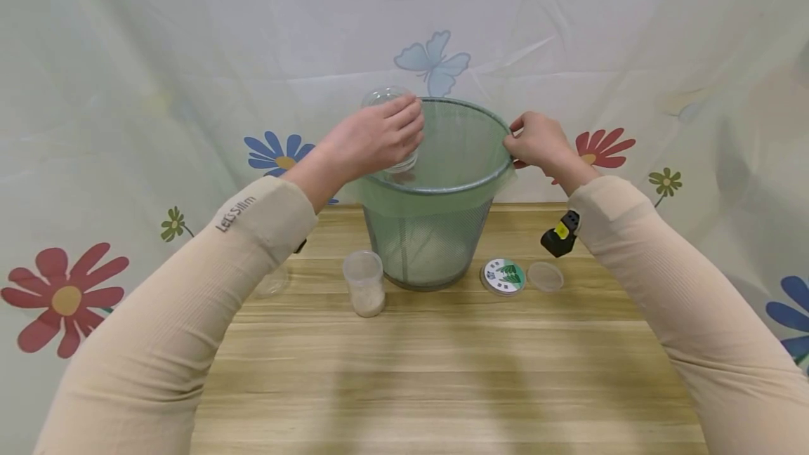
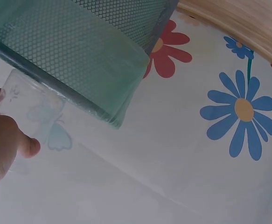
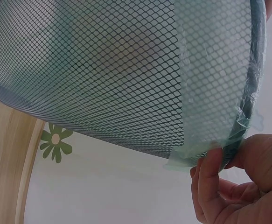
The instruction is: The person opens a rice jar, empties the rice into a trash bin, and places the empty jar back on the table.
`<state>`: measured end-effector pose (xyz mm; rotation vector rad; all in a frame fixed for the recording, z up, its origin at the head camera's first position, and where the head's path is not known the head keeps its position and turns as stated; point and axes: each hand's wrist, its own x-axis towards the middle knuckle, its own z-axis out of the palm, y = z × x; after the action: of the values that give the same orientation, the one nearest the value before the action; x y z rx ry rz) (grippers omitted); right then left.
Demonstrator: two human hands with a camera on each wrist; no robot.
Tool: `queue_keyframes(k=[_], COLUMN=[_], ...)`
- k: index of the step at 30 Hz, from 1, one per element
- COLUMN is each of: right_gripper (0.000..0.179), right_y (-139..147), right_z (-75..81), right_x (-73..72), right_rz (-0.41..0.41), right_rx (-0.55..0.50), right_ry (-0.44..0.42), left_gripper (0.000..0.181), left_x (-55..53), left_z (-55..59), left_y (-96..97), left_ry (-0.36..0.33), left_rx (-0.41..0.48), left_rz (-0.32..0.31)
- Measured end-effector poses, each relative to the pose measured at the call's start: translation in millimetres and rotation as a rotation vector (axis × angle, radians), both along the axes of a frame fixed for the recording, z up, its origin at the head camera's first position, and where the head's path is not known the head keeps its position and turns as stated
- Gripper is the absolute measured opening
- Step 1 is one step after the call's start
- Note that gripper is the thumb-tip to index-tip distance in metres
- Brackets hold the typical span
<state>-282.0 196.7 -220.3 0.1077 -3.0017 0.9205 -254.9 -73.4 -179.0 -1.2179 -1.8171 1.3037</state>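
A dark mesh wastebasket (image 1: pixel 420 251) stands upright at the back of the table, a thin green plastic bag (image 1: pixel 404 199) folded over its rim. At the basket's left rim, my left hand (image 1: pixel 379 133) grips a clear plastic jar (image 1: pixel 384 94); the jar looks tilted in the left wrist view, its mouth end close to the rim. My right hand (image 1: pixel 540 140) pinches the rim and bag edge on the opposite side, with thumb and fingers around it in the right wrist view. In front of the basket, another clear jar (image 1: pixel 365 279) holds something whitish at its bottom.
A round lid with a green and white label (image 1: pixel 503 277) and a translucent disc (image 1: pixel 546 277) lie right of the basket. Something clear and round (image 1: pixel 273 282) is partly hidden by the left sleeve. Behind the wooden table (image 1: pixel 442 371) hangs a flowered curtain (image 1: pixel 284 20).
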Motion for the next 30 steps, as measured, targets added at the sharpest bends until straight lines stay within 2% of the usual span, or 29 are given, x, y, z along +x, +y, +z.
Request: queue_keyframes(k=[10,16,23,30], right_gripper=[0.042,0.042,0.042,0.042], right_y=[0,1,1,2], right_z=[0.6,0.0,-0.4,-0.8], right_x=[0.0,-0.2,0.4,0.1], right_rz=[-0.005,-0.003,-0.004,-0.006], right_rx=[-0.003,-0.006,-0.009,-0.004], right_ry=[-0.013,-0.008,-0.008,-0.002], left_gripper=[0.042,0.038,0.038,0.045], left_x=[-2.0,-3.0,-1.5,-1.0], left_z=[-1.6,-2.0,-3.2,-4.3], left_y=[-1.8,-5.3,-10.6,-11.8], left_ry=[0.015,0.017,0.031,-0.003], left_rx=[0.006,0.071,0.116,0.128], left_rz=[-0.004,-0.035,0.016,0.062])
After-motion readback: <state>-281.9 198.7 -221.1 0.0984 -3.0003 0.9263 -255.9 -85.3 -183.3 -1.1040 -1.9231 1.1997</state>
